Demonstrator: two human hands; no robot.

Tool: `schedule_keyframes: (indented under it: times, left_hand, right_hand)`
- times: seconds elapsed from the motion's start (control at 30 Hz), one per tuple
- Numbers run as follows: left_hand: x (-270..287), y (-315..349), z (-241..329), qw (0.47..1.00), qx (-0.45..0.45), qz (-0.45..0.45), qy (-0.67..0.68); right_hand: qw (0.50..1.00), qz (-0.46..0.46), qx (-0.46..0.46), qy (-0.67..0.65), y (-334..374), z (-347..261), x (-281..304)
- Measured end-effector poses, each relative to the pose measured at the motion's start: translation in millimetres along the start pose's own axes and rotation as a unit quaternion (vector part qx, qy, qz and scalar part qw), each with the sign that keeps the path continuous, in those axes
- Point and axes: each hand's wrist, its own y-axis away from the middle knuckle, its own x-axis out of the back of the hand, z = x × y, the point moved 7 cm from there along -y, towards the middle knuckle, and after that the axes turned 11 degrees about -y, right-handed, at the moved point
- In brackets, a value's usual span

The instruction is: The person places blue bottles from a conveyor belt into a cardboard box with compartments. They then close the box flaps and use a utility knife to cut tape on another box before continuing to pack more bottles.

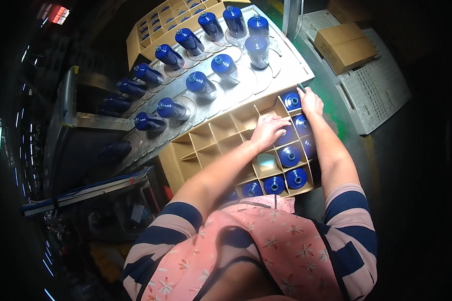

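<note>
My right hand (312, 102) is closed at the far right corner of a divided cardboard carton (166, 159). A slim dark pen-like thing (301, 88) pokes out of its fingers; its exact kind is unclear. Beside those fingers a blue bottle (292, 101) sits upright in the corner cell. My left hand (269, 131) reaches over the carton with its fingers apart and stretched, partly covering another blue bottle (285, 136). Several more blue bottles, such as one (290, 156) near the middle right, stand in the right and near cells. Cells on the left hold nothing visible.
Beyond the carton, a conveyor (236, 98) with overlapping round plates carries two rows of upright blue bottles (200, 83). Another divided carton (158, 30) lies behind it. At right, a closed cardboard box (345, 46) rests on a grey plastic pallet (374, 95). A metal post (290, 17) rises nearby.
</note>
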Motion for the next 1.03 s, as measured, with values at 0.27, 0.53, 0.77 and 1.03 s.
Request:
schedule_keyframes:
  times: [0.27,0.53,0.77,1.03]
  left_hand:
    - [-67.1,1.4,-31.0,0.998,0.003,-0.035,-0.050]
    - [5.1,34.8,0.7,0.989,0.025,0.121,0.078]
    - [136.7,150.1,-37.5,0.851,0.216,0.295,0.376]
    - [251.6,269.4,-135.2,0.784,0.336,0.483,0.201]
  right_hand:
    - [1.000,-0.006,0.012,-0.010,-27.2,40.7,-38.3]
    - [1.000,-0.012,0.016,0.018,-18.8,49.0,-28.3]
    - [0.999,0.017,0.014,0.024,-17.4,53.7,-23.9]
    - [0.999,0.019,0.017,0.046,-22.4,52.4,-31.8]
